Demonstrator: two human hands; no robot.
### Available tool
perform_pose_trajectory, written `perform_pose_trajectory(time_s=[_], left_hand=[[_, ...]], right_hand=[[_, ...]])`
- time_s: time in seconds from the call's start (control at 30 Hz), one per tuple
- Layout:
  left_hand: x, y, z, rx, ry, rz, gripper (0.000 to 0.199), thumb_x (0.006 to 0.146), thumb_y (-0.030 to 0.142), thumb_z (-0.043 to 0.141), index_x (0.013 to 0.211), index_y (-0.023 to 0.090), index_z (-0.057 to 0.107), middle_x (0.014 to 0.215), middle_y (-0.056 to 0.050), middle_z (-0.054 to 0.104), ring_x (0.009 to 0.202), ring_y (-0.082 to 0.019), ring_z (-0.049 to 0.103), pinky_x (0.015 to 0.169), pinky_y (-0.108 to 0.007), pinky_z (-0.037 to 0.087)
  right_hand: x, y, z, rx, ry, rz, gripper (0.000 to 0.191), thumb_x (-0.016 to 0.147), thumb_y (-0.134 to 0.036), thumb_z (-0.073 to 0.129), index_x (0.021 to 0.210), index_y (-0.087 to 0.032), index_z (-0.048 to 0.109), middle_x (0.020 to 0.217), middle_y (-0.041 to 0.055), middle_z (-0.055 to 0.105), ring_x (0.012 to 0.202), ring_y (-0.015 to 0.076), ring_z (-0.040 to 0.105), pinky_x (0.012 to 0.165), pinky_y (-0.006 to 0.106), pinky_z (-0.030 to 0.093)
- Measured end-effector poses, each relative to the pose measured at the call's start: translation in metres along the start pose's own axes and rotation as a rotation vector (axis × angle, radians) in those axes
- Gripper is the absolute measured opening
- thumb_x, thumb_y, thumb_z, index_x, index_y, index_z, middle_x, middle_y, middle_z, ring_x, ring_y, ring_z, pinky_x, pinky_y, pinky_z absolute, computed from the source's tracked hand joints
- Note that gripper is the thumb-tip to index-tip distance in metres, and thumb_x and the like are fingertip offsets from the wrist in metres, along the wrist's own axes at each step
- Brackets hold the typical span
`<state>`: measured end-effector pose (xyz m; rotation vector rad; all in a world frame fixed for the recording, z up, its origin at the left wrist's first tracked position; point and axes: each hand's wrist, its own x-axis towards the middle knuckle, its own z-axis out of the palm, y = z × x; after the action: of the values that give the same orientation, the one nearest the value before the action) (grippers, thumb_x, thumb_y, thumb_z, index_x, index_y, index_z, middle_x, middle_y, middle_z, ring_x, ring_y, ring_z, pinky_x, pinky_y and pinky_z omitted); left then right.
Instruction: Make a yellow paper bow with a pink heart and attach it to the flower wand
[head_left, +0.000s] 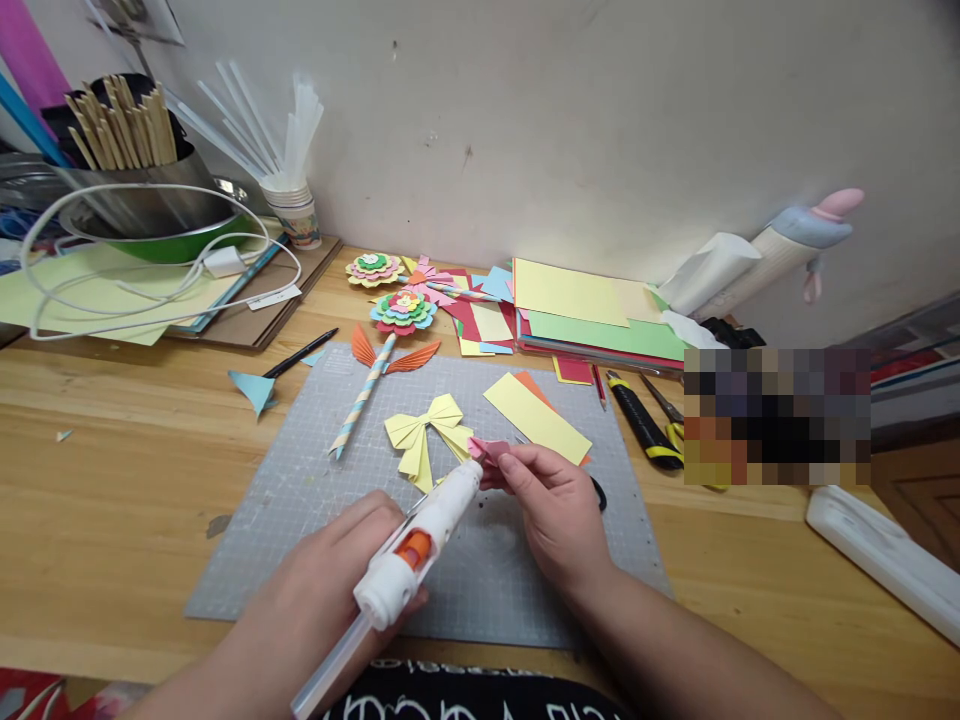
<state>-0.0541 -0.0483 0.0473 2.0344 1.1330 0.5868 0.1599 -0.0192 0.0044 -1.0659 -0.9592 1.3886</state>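
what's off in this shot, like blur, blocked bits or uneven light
Head view: a blocky mosaic hides things at the right; head view: the wall looks dimmer toward the upper right corner; head view: the glue gun shows no obvious motion blur.

Before you is a surface (112, 540) of pale, grained wood running up to the wall, with a grey gridded cutting mat (285, 485) lying flat in the middle. To your left lie a black pen (306, 350), a folded blue paper piece (255, 392) and a brown board (289, 308) bearing sheets. Toward the wall you have a stack of coloured paper (600, 325), and on your right a black-and-yellow cutter (641, 418) and a long white object (881, 555).
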Motion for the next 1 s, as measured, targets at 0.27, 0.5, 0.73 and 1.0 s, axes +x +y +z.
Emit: perform_pose_trajectory(time_s=[0.27,0.5,0.73,1.0], left_hand=[[0.001,-0.004,0.001,-0.04,0.003,0.003,0.005,0.085,0.027,0.048,0.083,0.024,0.051,0.082,-0.001,0.058,0.069,-0.018,0.056,0.061,-0.028,0.046],[0.0,0.004,0.003,-0.079,0.068,-0.011,0.007,0.086,0.028,0.047,0.087,0.025,0.054,0.087,-0.001,0.059,0.075,-0.019,0.058,0.066,-0.029,0.048],[0.002,0.0,0.001,-0.075,0.071,0.044,0.003,0.083,0.027,0.053,0.085,0.025,0.053,0.088,-0.003,0.06,0.076,-0.02,0.06,0.067,-0.028,0.049],[-0.001,0.005,0.007,-0.217,0.428,-0.155,0.017,0.084,0.036,0.054,0.095,0.026,0.063,0.085,-0.003,0.065,0.081,-0.022,0.058,0.077,-0.033,0.043]], right_hand=[[0.002,0.0,0.001,0.0,0.003,-0.003,0.013,0.085,-0.03,0.066,0.089,-0.023,0.076,0.091,0.0032,0.077,0.076,0.0144,0.068,0.074,0.029,0.057],[0.002,0.0,0.0,0.038,-0.003,0.008,0.011,0.085,-0.03,0.067,0.088,-0.024,0.076,0.095,0.0027,0.077,0.073,0.0128,0.069,0.072,0.028,0.058],[0.002,-0.001,0.001,0.045,-0.025,0.009,0.011,0.086,-0.029,0.065,0.085,-0.024,0.075,0.093,0.0024,0.076,0.071,0.0119,0.069,0.07,0.026,0.057],[0.001,-0.001,0.002,0.124,-0.032,0.102,0.015,0.082,-0.034,0.069,0.082,-0.02,0.074,0.077,0.0024,0.074,0.068,0.0142,0.069,0.068,0.028,0.054]])
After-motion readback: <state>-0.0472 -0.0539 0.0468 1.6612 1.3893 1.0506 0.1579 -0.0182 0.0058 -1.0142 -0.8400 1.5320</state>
